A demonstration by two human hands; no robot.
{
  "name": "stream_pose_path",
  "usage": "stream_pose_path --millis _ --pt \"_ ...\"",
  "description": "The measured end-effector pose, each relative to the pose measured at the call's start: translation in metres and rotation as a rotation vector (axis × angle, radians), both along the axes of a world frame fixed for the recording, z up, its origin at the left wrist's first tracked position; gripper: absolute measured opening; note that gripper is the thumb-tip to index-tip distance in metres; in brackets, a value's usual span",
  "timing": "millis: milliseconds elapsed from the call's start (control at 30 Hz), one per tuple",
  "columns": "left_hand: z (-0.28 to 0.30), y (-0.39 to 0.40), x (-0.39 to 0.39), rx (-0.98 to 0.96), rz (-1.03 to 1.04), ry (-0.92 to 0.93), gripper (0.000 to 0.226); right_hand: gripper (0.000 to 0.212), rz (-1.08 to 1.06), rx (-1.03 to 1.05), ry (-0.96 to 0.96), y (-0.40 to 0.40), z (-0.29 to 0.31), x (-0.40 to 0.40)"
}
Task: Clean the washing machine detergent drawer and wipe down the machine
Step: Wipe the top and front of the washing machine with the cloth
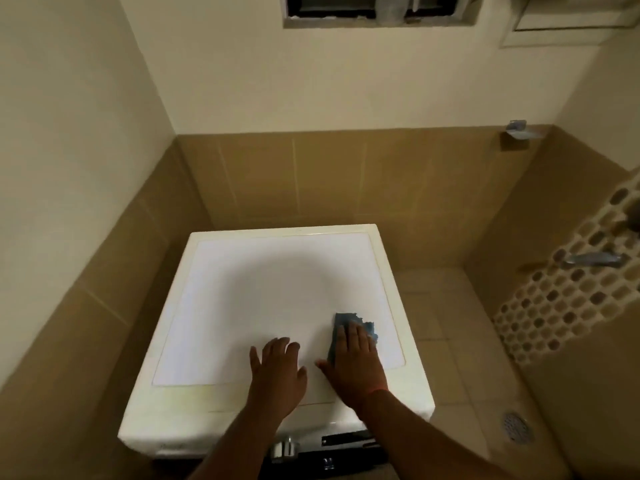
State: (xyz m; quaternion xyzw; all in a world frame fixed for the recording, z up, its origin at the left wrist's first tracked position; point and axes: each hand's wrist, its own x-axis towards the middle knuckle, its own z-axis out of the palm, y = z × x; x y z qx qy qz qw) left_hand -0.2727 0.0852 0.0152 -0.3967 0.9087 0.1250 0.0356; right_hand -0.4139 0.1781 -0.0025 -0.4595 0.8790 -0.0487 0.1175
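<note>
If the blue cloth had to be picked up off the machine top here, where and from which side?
Pinch the blue cloth at its crumpled far edge, coming from above and beyond the fingertips. The right hand lies flat over its near part, and only that bunched edge stands clear of the washing machine top.

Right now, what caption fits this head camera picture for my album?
Right hand presses a crumpled blue cloth on the white washing machine top; left hand rests flat beside it.
</note>
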Motion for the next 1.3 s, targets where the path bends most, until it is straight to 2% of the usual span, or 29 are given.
stream_pose_path --millis 100,200,367,433,533,600,767,867,933,1100,1200,1300 --pt "-0.004 0.006 0.012 -0.065 0.077 0.073 0.036 0.102 0.011 -0.053 0.000 -0.007 -0.015 -0.004" --pt "-0.003 0.009 0.037 -0.135 0.142 0.135 0.035 0.092 0.109 -0.069 0.045 -0.004 -0.026 -0.010" --pt "-0.004 0.010 0.071 -0.161 0.310 0.098 0.033 0.071 0.451 -0.146 0.092 0.038 -0.038 -0.020" --pt "-0.007 0.012 0.076 -0.152 0.360 0.097 0.036 0.069 0.590 -0.163 0.097 0.067 -0.041 -0.021" --pt "-0.011 0.016 0.075 -0.185 0.323 0.126 0.036 0.071 0.712 -0.096 0.136 0.103 -0.041 -0.027" --pt "-0.014 0.021 0.070 -0.206 0.288 0.140 0.036 0.071 0.711 -0.059 0.178 0.110 -0.040 -0.040" --pt "-0.023 0.039 0.057 -0.224 0.183 0.087 0.040 0.069 0.337 -0.019 0.137 0.096 -0.037 -0.030" --pt "-0.028 0.052 0.050 -0.199 0.166 0.091 0.041 0.069 0.444 -0.020 0.135 0.112 -0.042 -0.006" --pt "-0.030 0.060 0.048 -0.195 0.155 0.098 0.039 0.068 0.532 -0.006 0.170 0.129 -0.042 -0.018" --pt "-0.025 0.066 0.049 -0.207 0.192 0.102 0.040 0.065 0.321 -0.022 0.166 0.143 -0.037 -0.054" --pt "-0.019 0.067 0.047 -0.251 0.232 0.108 0.043 0.067 0.522 -0.021 0.179 0.155 -0.036 -0.049" --pt "-0.014 0.071 0.040 -0.297 0.278 0.141 0.042 0.062 0.724 -0.030 0.263 0.154 -0.036 -0.086"
